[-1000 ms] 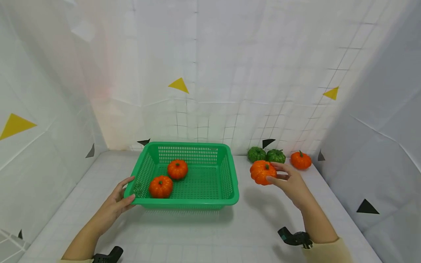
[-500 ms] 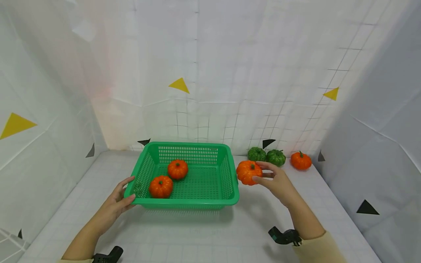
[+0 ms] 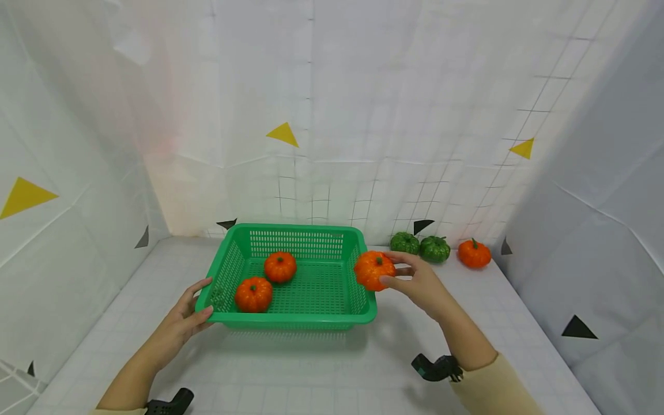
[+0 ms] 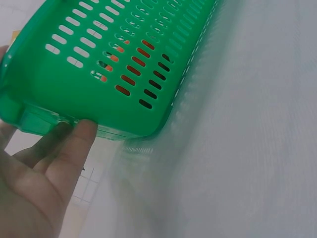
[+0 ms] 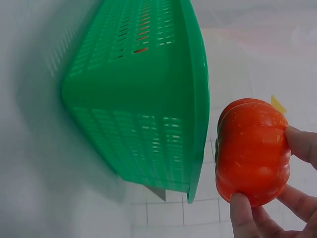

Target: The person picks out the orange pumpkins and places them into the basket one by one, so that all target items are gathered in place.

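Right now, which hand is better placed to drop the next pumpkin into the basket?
Right. The right hand already holds an orange pumpkin over the green basket's right rim; the left hand grips its left corner.

Two green pumpkins (image 3: 420, 246) touching, orange pumpkin (image 3: 474, 253) just beside, far right of table (image 3: 321, 369); yellow triangles (image 3: 282, 135) on the walls.
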A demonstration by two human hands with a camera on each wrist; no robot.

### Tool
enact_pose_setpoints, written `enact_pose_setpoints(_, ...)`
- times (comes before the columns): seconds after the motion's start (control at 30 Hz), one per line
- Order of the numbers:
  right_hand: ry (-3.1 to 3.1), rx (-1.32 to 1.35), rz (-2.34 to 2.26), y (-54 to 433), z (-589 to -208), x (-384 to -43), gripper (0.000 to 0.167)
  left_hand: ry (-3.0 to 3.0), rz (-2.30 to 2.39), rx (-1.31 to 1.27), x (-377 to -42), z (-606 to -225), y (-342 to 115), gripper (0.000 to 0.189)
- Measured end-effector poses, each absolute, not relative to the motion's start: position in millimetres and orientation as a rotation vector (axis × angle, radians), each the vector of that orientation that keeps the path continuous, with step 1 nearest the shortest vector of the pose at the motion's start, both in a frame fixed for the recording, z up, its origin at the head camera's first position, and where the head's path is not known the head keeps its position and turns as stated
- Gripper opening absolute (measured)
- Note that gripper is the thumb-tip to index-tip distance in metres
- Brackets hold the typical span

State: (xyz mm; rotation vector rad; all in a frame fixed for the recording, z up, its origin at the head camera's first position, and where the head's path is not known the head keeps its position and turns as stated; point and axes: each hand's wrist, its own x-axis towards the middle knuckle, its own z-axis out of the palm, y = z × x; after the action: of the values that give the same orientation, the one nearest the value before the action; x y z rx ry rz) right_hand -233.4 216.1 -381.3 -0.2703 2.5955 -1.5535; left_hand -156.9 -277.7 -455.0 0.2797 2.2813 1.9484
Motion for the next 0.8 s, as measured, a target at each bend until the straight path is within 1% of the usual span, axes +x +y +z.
enact_pose_setpoints(0.5, 2.557, -0.397, -1.509, 182, -375, -237, 0.063, 2.27, 1.955, 0.271, -158, -455, -278, 0.067)
enact_pose_setpoints(0.8, 2.523, -0.471, -1.463, 163, -379, -245, 0.059, 2.272, 1.953, 0.264, -158, -454, -278, 0.067)
